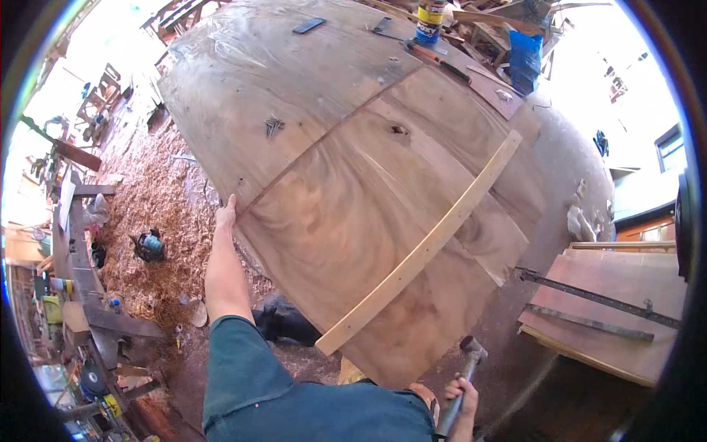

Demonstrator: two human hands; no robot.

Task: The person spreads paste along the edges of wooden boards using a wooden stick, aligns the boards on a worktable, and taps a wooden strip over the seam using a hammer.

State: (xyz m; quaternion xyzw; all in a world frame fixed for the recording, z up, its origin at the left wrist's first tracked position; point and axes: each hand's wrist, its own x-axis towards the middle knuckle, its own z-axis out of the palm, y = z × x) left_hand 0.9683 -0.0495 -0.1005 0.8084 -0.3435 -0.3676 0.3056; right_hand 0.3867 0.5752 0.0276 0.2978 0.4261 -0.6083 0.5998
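Observation:
A large brown wooden panel (317, 214) with swirling grain and a seam across it fills the middle of the view. My left hand (227, 214) grips its left edge near the seam, thumb on top and the other fingers mostly hidden. In my right hand (462, 398), low at the front, is a hammer (470, 361) with a grey handle, its head just off the panel's near edge. A long, slightly curved pale wood strip (423, 250) with small holes lies diagonally across the panel. A small pile of nails (273, 127) rests on the far half.
A phone (308, 26), a can (429, 20) and another hammer (438, 60) lie toward the far end. Wood shavings (177, 214) cover the floor at left around a power tool (149, 245). Stacked boards (604, 295) stand at right, with a metal bar (600, 298) on top.

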